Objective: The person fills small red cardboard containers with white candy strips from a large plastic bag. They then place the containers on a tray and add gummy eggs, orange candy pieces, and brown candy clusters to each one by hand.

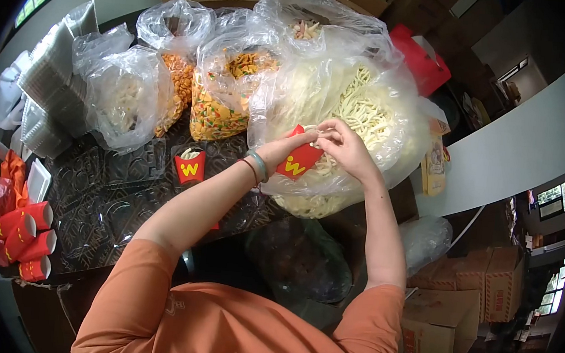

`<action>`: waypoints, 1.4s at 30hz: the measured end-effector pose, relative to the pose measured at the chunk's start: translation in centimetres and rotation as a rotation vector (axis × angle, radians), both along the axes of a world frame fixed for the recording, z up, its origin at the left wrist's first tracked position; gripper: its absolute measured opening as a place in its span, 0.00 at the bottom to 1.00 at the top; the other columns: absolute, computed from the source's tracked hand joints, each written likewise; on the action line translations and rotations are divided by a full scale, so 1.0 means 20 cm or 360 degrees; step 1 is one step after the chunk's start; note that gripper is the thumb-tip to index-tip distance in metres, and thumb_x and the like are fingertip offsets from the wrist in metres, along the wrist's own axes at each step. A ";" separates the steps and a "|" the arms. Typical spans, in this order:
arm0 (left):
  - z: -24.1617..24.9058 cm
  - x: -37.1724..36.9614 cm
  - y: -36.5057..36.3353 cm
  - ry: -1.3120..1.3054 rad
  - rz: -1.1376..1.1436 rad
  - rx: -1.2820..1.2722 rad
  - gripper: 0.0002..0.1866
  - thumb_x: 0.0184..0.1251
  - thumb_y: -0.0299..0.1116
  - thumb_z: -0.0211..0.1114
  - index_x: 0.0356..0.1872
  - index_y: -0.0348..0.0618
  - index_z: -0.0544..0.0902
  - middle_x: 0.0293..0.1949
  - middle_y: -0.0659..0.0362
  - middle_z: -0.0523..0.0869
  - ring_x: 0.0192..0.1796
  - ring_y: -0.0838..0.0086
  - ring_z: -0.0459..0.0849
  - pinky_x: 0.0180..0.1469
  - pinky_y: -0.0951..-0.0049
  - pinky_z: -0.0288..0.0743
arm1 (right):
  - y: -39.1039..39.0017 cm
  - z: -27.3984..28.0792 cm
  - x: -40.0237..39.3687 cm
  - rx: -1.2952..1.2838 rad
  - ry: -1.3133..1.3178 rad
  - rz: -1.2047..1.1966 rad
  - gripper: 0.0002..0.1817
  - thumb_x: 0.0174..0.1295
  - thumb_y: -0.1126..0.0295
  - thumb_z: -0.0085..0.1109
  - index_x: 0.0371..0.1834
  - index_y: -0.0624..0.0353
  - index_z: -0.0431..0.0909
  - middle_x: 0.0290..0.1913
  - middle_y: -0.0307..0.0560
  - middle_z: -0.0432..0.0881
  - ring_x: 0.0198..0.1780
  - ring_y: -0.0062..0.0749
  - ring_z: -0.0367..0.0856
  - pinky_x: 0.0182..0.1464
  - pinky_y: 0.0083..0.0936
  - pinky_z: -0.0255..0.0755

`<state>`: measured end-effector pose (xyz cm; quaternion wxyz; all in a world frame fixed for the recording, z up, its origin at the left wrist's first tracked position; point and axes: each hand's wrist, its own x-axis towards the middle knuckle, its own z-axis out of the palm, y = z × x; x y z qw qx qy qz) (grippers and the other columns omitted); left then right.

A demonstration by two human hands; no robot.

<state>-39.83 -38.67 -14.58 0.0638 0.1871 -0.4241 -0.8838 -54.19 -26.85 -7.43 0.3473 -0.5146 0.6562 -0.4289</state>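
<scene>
A small red fry carton (302, 159) with a yellow logo is in my left hand (282, 151), whose fingers wrap round it. Over the carton's top, my right hand (346, 150) has its fingertips pinched together. What lies in that pinch is too small to make out. Both hands are above a large clear plastic bag (392, 156) of pale, fry-shaped pieces (375, 121). A second red carton (190, 167), with pale pieces in it, stands on the dark table to the left.
Behind are clear bags of orange pieces (176, 83) and multicoloured pieces (217, 114). Stacked clear plastic trays (49, 82) stand at the left, above several red cartons (25, 235). Clear trays (125, 213) lie on the dark table. An open cardboard box (440, 331) is at the lower right.
</scene>
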 end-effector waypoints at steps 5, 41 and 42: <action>0.06 0.08 -0.01 0.0083 0.0218 0.0032 0.24 0.67 0.49 0.68 0.55 0.44 0.76 0.41 0.57 0.86 0.38 0.72 0.88 0.39 0.72 0.84 | 0.09 -0.05 0.03 -0.0196 0.0394 -0.0176 0.22 0.66 0.74 0.61 0.64 0.61 0.72 0.46 0.42 0.82 0.46 0.21 0.80 0.49 0.20 0.74; -0.01 0.24 0.01 0.0348 0.0007 0.0114 0.23 0.70 0.52 0.64 0.56 0.47 0.76 0.45 0.60 0.85 0.44 0.75 0.86 0.43 0.74 0.83 | 0.05 -0.08 0.31 -0.0617 0.0689 -0.0082 0.12 0.65 0.73 0.61 0.50 0.67 0.80 0.51 0.44 0.79 0.53 0.30 0.77 0.56 0.25 0.71; 0.01 0.27 0.01 0.0348 0.0015 0.0121 0.23 0.70 0.52 0.64 0.56 0.47 0.76 0.45 0.60 0.85 0.44 0.75 0.86 0.43 0.74 0.83 | 0.06 -0.08 0.33 -0.0694 0.1195 -0.0057 0.12 0.64 0.74 0.62 0.49 0.67 0.80 0.49 0.46 0.78 0.52 0.33 0.77 0.55 0.27 0.71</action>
